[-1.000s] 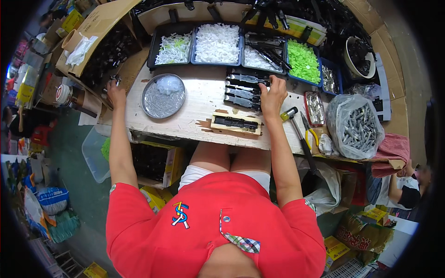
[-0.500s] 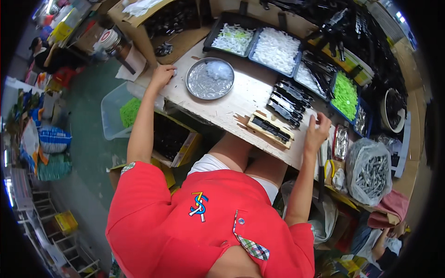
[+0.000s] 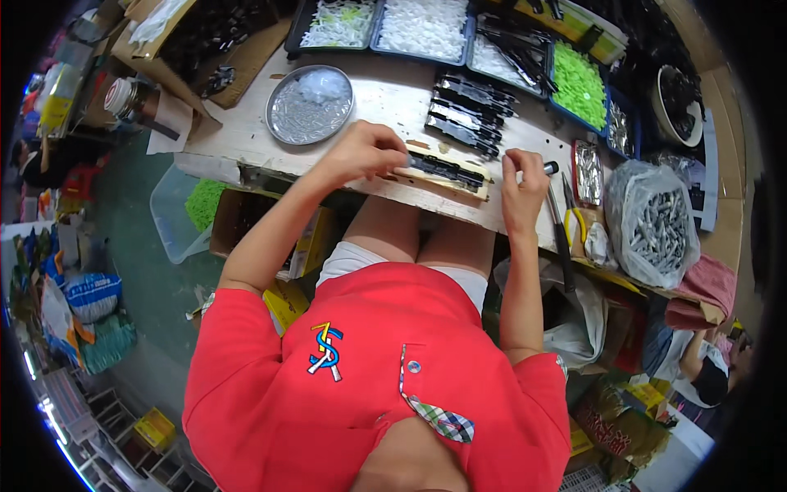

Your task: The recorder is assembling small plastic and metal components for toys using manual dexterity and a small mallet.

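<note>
Both hands have come back from the table's far edges: the left hand [image 3: 366, 150] now curls on the black strip [image 3: 447, 170], while the right hand [image 3: 522, 182] pinches a small dark cylinder [image 3: 549, 168].

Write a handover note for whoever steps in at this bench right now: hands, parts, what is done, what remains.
Left hand: fingers on the left end of the wooden jig, which holds a black part.
Right hand: fingers closed on a small dark-tipped tool beside the jig's right end.
Done: finished-looking black parts stack behind the jig.
Left: the part in the jig appears unfinished; the metal dish holds small pieces.
</note>
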Motion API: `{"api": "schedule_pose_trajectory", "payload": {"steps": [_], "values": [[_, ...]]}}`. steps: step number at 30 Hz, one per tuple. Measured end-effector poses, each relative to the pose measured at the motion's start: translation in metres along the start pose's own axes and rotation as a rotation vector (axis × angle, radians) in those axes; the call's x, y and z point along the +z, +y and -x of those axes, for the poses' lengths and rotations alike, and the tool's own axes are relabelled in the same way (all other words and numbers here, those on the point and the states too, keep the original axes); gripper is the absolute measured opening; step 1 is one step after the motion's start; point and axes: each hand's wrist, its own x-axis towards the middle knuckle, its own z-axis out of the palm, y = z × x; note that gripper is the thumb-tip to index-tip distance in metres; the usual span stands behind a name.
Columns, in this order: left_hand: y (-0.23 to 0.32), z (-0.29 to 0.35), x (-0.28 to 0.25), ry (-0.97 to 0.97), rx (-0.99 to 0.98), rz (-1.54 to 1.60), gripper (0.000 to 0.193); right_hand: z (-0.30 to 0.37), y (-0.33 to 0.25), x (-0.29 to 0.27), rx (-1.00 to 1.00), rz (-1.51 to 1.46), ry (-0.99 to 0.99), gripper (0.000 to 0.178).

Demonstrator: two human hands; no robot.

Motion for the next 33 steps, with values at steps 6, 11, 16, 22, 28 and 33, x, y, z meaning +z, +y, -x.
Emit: {"api": "schedule_pose_trajectory", "payload": {"steps": [6,11,16,22,28,33], "values": [[-0.011,-0.027,0.035,0.141,0.141,-0.359,0.022,0.015,0.004,-0.003,0.079,0.058,-0.097,0.006],[-0.032,-0.037,0.031,0.220,0.283,-0.321,0.011,0.017,0.006,-0.003,0.083,0.064,-0.117,0.005],[-0.032,-0.029,0.031,0.151,-0.064,0.420,0.011,0.013,0.007,-0.004,0.115,0.035,-0.128,0.005],[-0.039,-0.033,0.033,0.222,0.208,-0.141,0.006,0.001,0.015,-0.017,0.047,0.031,-0.062,0.003],[0.011,-0.083,0.001,0.462,0.497,-0.653,0.014,-0.020,0.079,-0.085,0.161,0.566,-0.040,0.010],[0.044,-0.140,-0.025,0.624,0.354,-0.774,0.023,-0.024,0.115,-0.099,0.336,0.855,-0.295,0.014]]}}
